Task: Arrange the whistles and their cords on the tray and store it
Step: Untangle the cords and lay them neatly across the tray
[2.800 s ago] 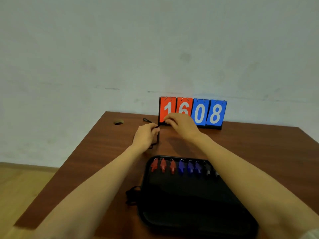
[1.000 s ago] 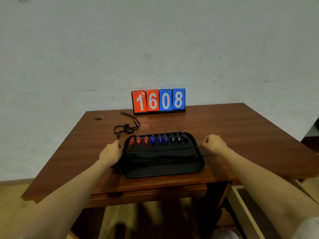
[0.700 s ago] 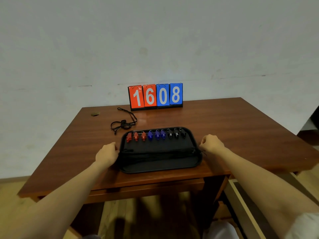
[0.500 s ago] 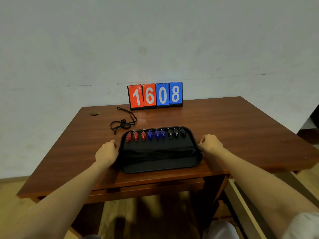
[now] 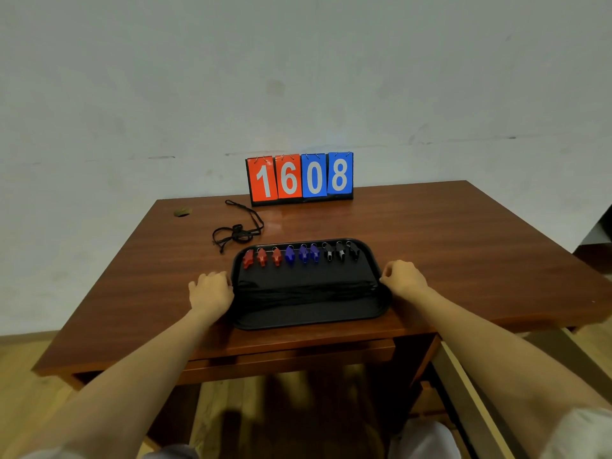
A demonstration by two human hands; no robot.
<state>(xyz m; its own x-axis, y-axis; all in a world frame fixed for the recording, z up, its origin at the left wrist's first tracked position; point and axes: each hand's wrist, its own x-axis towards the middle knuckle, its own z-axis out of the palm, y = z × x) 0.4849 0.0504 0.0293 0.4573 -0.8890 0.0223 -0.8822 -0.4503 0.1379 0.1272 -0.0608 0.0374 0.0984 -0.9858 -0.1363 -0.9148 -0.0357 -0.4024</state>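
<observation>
A black tray (image 5: 308,323) lies on the table near the front edge. Along its far side stand three red whistles (image 5: 261,257), three blue whistles (image 5: 303,254) and three black whistles (image 5: 341,251) in a row. A bundle of black cords (image 5: 304,289) stretches straight across the tray's middle. My left hand (image 5: 210,291) is at the bundle's left end by the tray rim. My right hand (image 5: 402,276) is curled at the bundle's right end. One loose black cord (image 5: 236,231) lies tangled on the table behind the tray's left corner.
A flip scoreboard (image 5: 299,177) reading 1608 stands at the back of the brown table (image 5: 463,246), against the wall. A cable hole (image 5: 182,212) sits at the back left. A wooden rail (image 5: 470,392) runs under the table's right side.
My hands came back from the scoreboard, leaving a loose cord there, and now sit at the tray's two sides. Over the last second they have hardly moved.
</observation>
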